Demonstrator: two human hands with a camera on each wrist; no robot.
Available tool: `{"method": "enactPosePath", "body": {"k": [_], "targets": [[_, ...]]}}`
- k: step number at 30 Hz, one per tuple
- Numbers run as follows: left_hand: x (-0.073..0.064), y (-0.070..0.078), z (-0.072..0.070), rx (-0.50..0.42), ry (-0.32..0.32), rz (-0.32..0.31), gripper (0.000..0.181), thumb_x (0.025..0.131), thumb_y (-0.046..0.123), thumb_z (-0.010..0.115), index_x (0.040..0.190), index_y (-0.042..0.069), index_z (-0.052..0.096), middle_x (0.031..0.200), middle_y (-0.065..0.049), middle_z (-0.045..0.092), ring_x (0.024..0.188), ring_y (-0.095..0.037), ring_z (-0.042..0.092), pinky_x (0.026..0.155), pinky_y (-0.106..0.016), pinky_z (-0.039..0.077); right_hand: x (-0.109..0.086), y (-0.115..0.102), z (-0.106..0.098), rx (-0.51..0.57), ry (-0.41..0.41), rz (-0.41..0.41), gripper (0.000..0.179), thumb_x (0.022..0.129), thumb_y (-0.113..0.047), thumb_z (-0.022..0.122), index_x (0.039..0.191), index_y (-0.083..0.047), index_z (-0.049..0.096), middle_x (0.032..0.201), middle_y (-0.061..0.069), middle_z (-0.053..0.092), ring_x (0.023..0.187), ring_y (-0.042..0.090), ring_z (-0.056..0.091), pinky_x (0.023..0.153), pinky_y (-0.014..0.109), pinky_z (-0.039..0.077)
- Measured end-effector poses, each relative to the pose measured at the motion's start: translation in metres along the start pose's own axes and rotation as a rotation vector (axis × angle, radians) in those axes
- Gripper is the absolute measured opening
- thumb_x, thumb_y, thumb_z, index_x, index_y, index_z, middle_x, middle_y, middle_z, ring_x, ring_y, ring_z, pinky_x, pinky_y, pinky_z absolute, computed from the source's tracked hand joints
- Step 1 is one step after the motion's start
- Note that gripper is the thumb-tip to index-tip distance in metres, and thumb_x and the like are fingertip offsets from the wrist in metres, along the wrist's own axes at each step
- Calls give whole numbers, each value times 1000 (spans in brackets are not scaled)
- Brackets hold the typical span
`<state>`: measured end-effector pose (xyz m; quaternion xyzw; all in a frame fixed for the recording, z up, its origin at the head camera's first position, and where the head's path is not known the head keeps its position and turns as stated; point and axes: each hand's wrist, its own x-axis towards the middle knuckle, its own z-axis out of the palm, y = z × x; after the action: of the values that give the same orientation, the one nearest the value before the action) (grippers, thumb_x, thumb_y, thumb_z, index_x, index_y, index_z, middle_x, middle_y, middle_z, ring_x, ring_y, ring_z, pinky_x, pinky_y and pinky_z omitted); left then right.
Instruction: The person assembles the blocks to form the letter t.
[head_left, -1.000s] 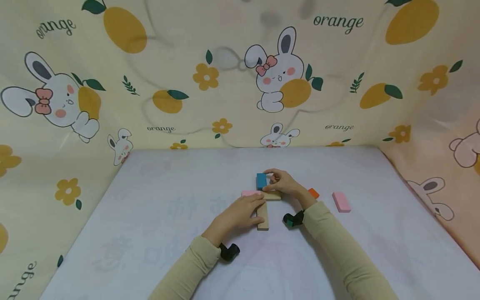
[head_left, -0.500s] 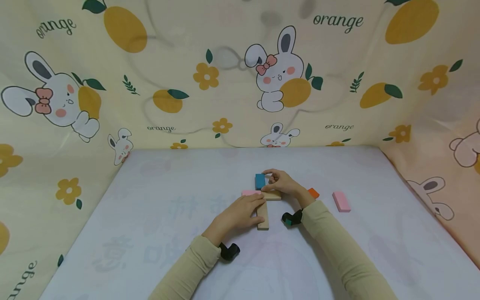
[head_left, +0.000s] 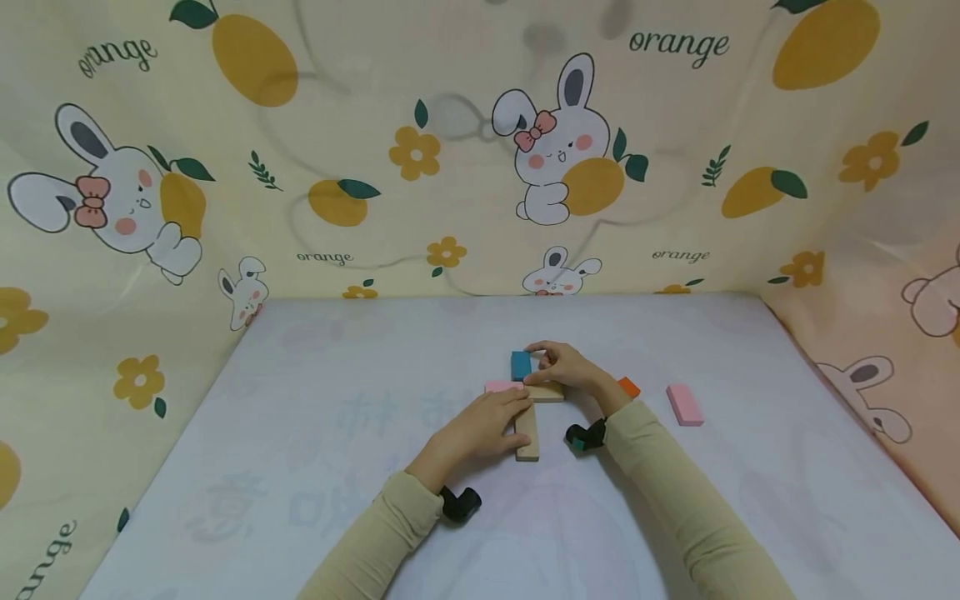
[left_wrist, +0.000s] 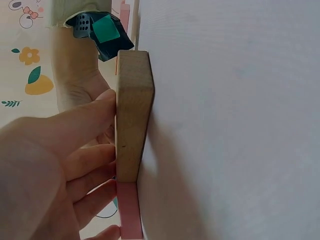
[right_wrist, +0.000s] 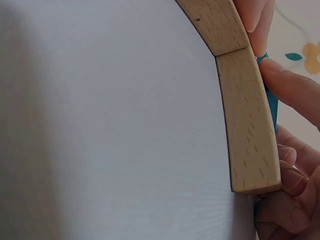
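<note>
Flat blocks lie end to end in a cross shape on the white table. A long wooden block (head_left: 528, 442) points toward me, a second wooden block (head_left: 546, 392) lies to the right, a pink block (head_left: 501, 386) to the left and a blue block (head_left: 521, 365) at the far side. My left hand (head_left: 487, 425) rests over the near wooden block, thumb and fingertips touching the blocks from above, fingers fairly straight. With thumb and index finger at its ends, my right hand (head_left: 567, 367) pinches the blue block; the other fingers are curled. Only a strip of blue (right_wrist: 273, 107) shows behind the wood in the right wrist view.
To the right lie an orange block (head_left: 628, 387), partly behind the right forearm, and a pink block (head_left: 685, 406). A printed cloth (head_left: 450, 200) with rabbits and oranges rises behind and beside the table (head_left: 337, 467). Black wrist cameras (head_left: 461, 505) sit below both hands.
The blue block has shifted slightly left and a little nearer with my right hand. My left hand stays in place over the blocks.
</note>
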<state>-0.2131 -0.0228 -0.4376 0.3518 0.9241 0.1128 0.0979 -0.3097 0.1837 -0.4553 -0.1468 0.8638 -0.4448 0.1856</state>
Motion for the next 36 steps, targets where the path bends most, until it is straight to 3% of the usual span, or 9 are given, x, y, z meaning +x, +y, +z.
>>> {"method": "enactPosePath", "body": {"k": [16,36], "targets": [[-2,2,-3,-15,-7,-19,61,95,40,58,146,11,42,157,-4,37,146,-17,35,122,-36,31,-1,-7,-1,-60,-11,41,60,85,-23,72,136,-2,50,71,-4,42,65,10,39,59,20,31],[1,2,-2,39,4,6,59,95,39,58,145,10,44,156,-5,39,144,-18,38,119,-36,34,-5,-9,-1,-78,17,4,62,83,-20,73,137,2,50,69,-4,43,66,11,39,58,20,31]]}}
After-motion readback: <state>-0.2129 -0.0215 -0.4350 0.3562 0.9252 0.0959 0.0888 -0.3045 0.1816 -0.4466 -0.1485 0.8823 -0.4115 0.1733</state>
